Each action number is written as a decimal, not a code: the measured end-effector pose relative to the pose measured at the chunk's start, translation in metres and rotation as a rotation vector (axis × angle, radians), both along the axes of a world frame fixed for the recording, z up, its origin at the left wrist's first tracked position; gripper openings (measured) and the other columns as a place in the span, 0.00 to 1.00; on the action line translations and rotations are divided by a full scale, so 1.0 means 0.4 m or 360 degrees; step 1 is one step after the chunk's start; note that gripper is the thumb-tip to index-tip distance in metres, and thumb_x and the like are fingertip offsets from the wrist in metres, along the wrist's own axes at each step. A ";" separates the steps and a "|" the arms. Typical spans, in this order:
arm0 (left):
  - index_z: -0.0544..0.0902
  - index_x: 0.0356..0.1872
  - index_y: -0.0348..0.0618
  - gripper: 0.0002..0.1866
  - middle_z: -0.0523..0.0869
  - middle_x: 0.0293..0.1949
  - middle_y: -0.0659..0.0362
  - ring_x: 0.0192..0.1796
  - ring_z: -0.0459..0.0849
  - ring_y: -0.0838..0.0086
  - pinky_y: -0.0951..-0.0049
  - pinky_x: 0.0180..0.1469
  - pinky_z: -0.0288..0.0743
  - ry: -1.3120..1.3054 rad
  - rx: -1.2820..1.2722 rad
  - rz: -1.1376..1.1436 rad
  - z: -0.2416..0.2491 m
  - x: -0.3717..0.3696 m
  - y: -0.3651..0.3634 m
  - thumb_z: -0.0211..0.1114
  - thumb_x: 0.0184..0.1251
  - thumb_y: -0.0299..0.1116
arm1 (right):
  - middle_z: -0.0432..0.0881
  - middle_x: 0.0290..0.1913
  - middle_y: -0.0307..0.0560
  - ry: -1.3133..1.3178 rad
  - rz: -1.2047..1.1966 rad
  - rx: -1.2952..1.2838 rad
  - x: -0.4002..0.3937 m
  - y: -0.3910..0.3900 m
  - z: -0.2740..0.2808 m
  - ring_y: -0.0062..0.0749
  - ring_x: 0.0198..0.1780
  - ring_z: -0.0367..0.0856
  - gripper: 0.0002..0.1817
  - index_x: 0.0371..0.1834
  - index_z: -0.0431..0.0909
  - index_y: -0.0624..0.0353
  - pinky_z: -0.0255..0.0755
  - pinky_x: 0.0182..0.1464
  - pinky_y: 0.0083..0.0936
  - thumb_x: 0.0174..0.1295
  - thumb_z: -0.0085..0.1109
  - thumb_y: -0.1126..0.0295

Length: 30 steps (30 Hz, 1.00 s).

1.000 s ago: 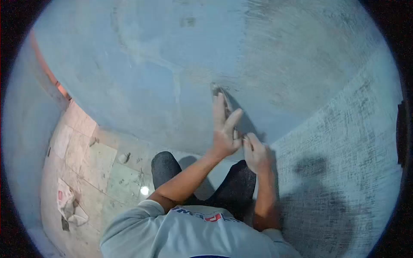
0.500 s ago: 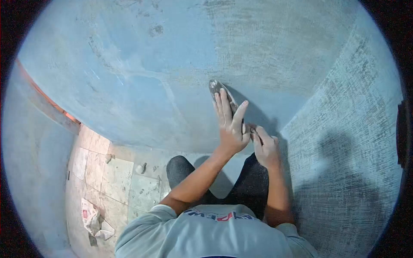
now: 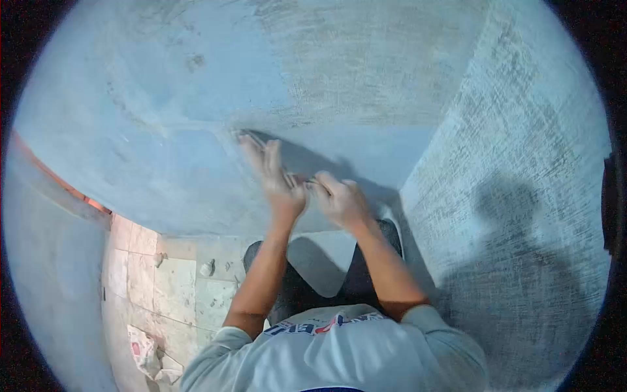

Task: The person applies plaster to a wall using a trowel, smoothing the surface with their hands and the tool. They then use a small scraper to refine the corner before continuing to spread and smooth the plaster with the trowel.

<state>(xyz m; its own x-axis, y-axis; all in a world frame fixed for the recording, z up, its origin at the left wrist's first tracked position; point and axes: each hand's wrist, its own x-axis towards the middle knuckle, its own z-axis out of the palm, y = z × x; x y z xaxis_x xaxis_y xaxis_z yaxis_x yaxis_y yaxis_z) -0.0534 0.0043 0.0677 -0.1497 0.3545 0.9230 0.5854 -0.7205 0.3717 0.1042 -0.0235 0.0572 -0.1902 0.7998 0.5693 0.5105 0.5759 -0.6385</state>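
Against the wall (image 3: pixel 196 163), a long flat trowel (image 3: pixel 308 181) with a rounded end lies mostly hidden beneath my hands; motion blurs it. My left hand (image 3: pixel 277 176) presses on the blade with its fingers stretched out, the fingertips close to the far end. Around the handle end close the fingers of my right hand (image 3: pixel 343 201), just to the right of my left wrist. Smooth blue patches and rougher, scratched grey-green areas cover the wall around the tool.
A second scratched wall (image 3: pixel 503 137) meets this one at a corner on the right, carrying my shadow. My knees are bent near the wall's foot. On the tiled floor (image 3: pixel 176 287) lie a crumpled printed bag (image 3: pixel 144 353) and a small pale lump (image 3: pixel 208 268).
Both hands have swept left across the wall with the trowel, which now slants more toward the left. My right forearm has swung inward, and the head view has shifted slightly.
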 end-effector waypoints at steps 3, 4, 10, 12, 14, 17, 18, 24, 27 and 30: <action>0.80 0.72 0.53 0.36 0.55 0.84 0.33 0.86 0.47 0.32 0.29 0.82 0.41 0.0306 -0.0116 -0.0103 0.001 0.177 -0.024 0.65 0.56 0.28 | 0.85 0.33 0.64 0.0101 -0.0315 -0.0101 0.168 -0.054 -0.087 0.65 0.38 0.87 0.07 0.44 0.82 0.60 0.80 0.37 0.43 0.73 0.60 0.68; 0.82 0.71 0.61 0.35 0.58 0.84 0.36 0.86 0.48 0.31 0.27 0.82 0.42 0.0411 -0.0194 -0.0127 0.004 0.241 -0.035 0.68 0.58 0.32 | 0.87 0.36 0.63 0.0128 -0.0420 -0.0061 0.205 -0.084 -0.074 0.61 0.40 0.88 0.08 0.45 0.83 0.62 0.80 0.39 0.41 0.74 0.56 0.70; 0.83 0.70 0.62 0.36 0.55 0.85 0.35 0.86 0.48 0.32 0.27 0.82 0.41 0.0230 -0.0031 -0.0283 0.007 0.289 -0.011 0.69 0.56 0.27 | 0.88 0.37 0.62 0.0161 -0.0266 -0.0055 0.262 -0.072 -0.053 0.56 0.40 0.91 0.11 0.48 0.84 0.65 0.81 0.41 0.41 0.76 0.54 0.71; 0.83 0.71 0.58 0.37 0.56 0.84 0.34 0.86 0.49 0.34 0.29 0.82 0.43 0.0160 0.0041 -0.0164 0.031 0.195 0.003 0.67 0.54 0.23 | 0.87 0.35 0.63 0.0107 -0.0146 0.0043 0.171 -0.041 0.011 0.59 0.38 0.90 0.11 0.49 0.84 0.64 0.81 0.39 0.43 0.76 0.55 0.70; 0.80 0.72 0.48 0.38 0.54 0.84 0.32 0.87 0.48 0.34 0.34 0.83 0.43 -0.0008 0.0132 -0.0106 0.070 0.072 0.028 0.62 0.52 0.18 | 0.86 0.32 0.63 0.0016 -0.0059 0.0167 0.049 0.005 0.072 0.62 0.35 0.88 0.10 0.48 0.85 0.62 0.81 0.36 0.47 0.76 0.57 0.68; 0.72 0.76 0.41 0.44 0.49 0.85 0.33 0.87 0.45 0.34 0.42 0.85 0.43 -0.0004 0.0310 0.0040 0.104 -0.117 0.053 0.57 0.49 0.13 | 0.84 0.30 0.66 0.0008 0.0150 0.0210 -0.108 0.053 0.122 0.67 0.34 0.85 0.08 0.44 0.83 0.58 0.79 0.34 0.53 0.75 0.60 0.66; 0.74 0.75 0.41 0.43 0.50 0.85 0.33 0.87 0.45 0.34 0.42 0.85 0.44 -0.0018 0.0255 0.0029 0.113 -0.136 0.040 0.57 0.50 0.13 | 0.84 0.30 0.66 0.0003 0.0133 0.0175 -0.119 0.050 0.119 0.67 0.35 0.85 0.08 0.43 0.83 0.58 0.78 0.35 0.53 0.74 0.60 0.65; 0.81 0.73 0.53 0.37 0.54 0.86 0.39 0.87 0.48 0.36 0.33 0.84 0.41 0.0247 0.0045 0.0066 0.116 0.033 -0.003 0.65 0.55 0.25 | 0.85 0.32 0.66 -0.0002 -0.0132 0.0154 0.027 0.017 0.024 0.68 0.36 0.86 0.10 0.43 0.82 0.59 0.78 0.36 0.52 0.75 0.60 0.62; 0.84 0.70 0.64 0.32 0.54 0.86 0.39 0.86 0.48 0.34 0.29 0.83 0.40 0.0276 -0.0069 -0.0102 0.040 0.162 -0.014 0.69 0.59 0.34 | 0.86 0.33 0.67 0.0092 -0.0200 -0.0070 0.146 -0.034 -0.043 0.68 0.36 0.86 0.10 0.47 0.83 0.60 0.78 0.37 0.50 0.75 0.59 0.65; 0.85 0.69 0.66 0.30 0.57 0.86 0.42 0.86 0.49 0.35 0.27 0.82 0.42 0.0256 -0.0031 -0.0164 0.016 0.197 -0.002 0.70 0.62 0.39 | 0.86 0.34 0.68 -0.0178 -0.0436 -0.0040 0.160 -0.070 0.008 0.68 0.36 0.86 0.10 0.47 0.83 0.61 0.79 0.37 0.52 0.75 0.58 0.66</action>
